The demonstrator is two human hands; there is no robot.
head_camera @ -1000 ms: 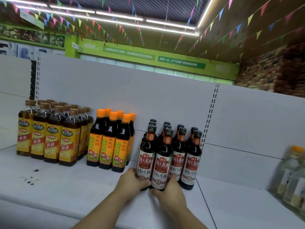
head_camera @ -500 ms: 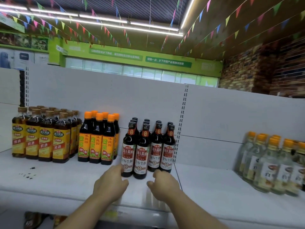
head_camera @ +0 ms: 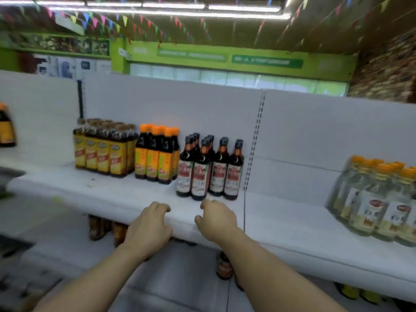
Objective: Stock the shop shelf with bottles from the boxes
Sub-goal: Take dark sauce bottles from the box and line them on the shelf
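- White shelf (head_camera: 112,194): bare board lies in front of the rows — I'd fill forward, labels outward.
- Dark soy sauce bottles (head_camera: 210,174) stand mid-shelf, just beside the orange-capped bottles (head_camera: 155,154).
- Left hand (head_camera: 149,228) and right hand (head_camera: 216,221): loosely curled, empty, at the shelf's front edge.

Bright overhead tubes (head_camera: 144,6), motion-blurred (wide-angle)
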